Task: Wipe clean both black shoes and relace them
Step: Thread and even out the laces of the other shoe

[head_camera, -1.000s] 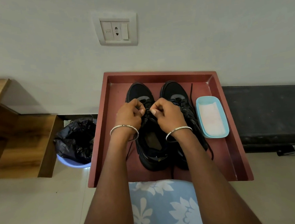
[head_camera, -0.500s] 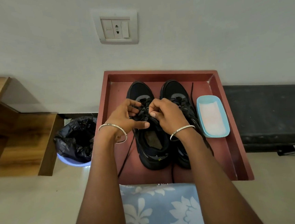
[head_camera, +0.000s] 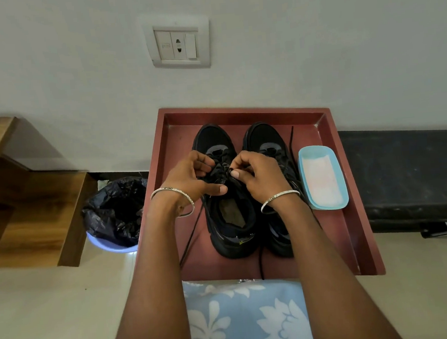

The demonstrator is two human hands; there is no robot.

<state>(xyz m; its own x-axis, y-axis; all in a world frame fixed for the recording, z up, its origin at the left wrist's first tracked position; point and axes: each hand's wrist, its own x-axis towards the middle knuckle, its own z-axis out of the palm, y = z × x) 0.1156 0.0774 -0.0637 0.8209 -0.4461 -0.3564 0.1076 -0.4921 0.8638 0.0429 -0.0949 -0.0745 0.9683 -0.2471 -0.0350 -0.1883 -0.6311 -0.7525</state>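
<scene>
One red tray [head_camera: 241, 110] holds two black shoes, left shoe [head_camera: 211, 138] and right shoe [head_camera: 264, 136], plus one blue dish [head_camera: 302, 167]. Left hand [head_camera: 189, 181] and right hand [head_camera: 259, 178] both pinch the left shoe's lace [head_camera: 222, 170].

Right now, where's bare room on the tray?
Free: the strip between the toes and the tray's back wall; the near right corner below the dish. A lace crosses the strip beside the left shoe. Crowded: between right shoe and dish.

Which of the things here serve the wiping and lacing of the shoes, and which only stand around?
For the job: left hand and right hand, both at the lace; left shoe; right shoe; blue dish; red tray.

Standing around: lined bin; wall socket; wooden steps; black bench.
</scene>
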